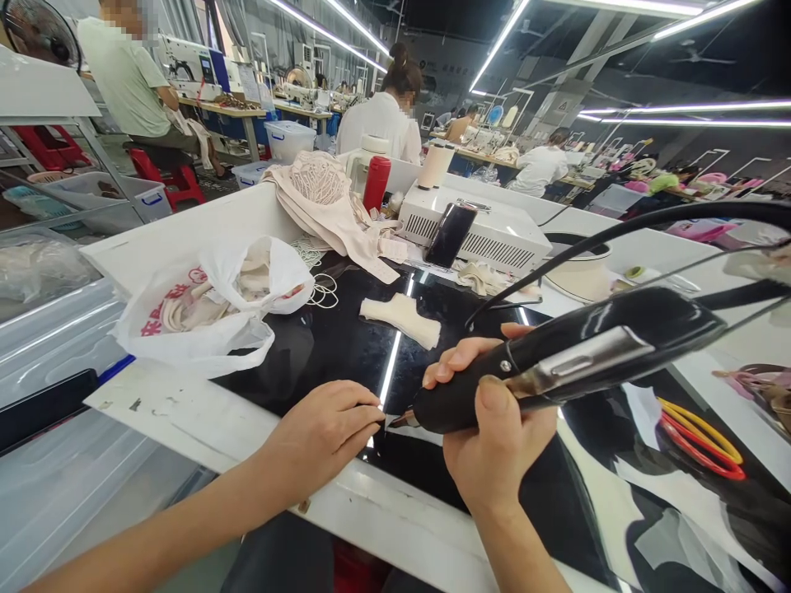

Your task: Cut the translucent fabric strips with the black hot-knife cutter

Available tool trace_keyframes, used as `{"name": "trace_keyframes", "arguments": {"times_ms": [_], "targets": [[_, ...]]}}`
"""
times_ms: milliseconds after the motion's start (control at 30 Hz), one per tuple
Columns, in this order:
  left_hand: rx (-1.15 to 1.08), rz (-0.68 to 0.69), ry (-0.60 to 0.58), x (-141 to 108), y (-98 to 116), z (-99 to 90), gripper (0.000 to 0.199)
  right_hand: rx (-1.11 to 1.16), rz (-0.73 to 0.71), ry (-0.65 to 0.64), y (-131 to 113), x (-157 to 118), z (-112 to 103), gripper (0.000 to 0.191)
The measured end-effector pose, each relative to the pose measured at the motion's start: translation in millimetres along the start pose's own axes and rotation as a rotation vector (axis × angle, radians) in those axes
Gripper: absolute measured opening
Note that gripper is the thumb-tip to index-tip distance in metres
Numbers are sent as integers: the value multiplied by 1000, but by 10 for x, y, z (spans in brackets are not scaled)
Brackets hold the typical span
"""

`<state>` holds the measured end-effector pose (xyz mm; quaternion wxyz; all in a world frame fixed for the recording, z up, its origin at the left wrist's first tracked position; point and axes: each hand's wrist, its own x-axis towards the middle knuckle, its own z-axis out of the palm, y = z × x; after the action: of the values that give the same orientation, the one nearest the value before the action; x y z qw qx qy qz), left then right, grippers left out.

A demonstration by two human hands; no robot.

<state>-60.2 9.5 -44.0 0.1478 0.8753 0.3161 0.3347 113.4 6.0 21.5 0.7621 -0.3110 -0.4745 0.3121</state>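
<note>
The black tabletop (290, 371) spreads before me, bordered in white, with its front edge below my wrists. At its back edge sits the white box (507, 235), and to the left of that, toward the back left corner, the beige garment (309, 206) lies heaped. The plastic bag (185, 329), beige pieces inside, slumps by the left edge. My right hand (494, 436) is wrapped firmly round the black tool (544, 350), which I hold over the front part of the tabletop, its tip (404, 419) pointing left. My left hand (334, 424) is palm down near the front edge, fingers together, fingertips just beside that tip; I cannot tell whether they pinch anything. White sheets (599, 486) lie toward the right edge. Beyond my hands, nearer the middle, rests a cream cloth (401, 319). The phone (452, 235) leans against the box's front, the red bottle (376, 183) stands near the back edge, red and yellow cords (704, 445) curl by the right edge, and a spool (436, 165) stands on the box.
</note>
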Motion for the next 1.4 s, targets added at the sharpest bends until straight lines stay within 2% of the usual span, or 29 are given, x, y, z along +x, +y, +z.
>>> {"name": "trace_keyframes", "arguments": {"times_ms": [133,300,467,600,733,833,900,1033,1233,1400], "targets": [[13,15,-8,7,-15,19,22,-14,-17,-1,18,-27,11,33],[132,51,-80,19,13,-6,25,3,7,-26,-31,-10,-30,35],[101,144,-167,75,0,-70,20,-210,-112,31,-233,114,-169,41],[51,237,-222,304,-113,-66,18,-243,-122,107,-316,210,-264,35],[-129,315,-389,649,-203,-71,19,-201,-100,170,-263,218,-308,38],[-246,291,-500,811,-230,-80,31,-172,-85,176,-207,199,-323,39],[-276,279,-532,845,-243,-71,38,-163,-73,174,-181,192,-329,40],[-273,283,-541,821,-271,-25,50,-140,-58,165,-137,193,-325,40],[-248,210,-610,802,-249,1,55,-130,-85,130,-89,195,-313,37],[-254,189,-580,778,-219,17,60,-142,-97,121,-66,207,-320,36]]}}
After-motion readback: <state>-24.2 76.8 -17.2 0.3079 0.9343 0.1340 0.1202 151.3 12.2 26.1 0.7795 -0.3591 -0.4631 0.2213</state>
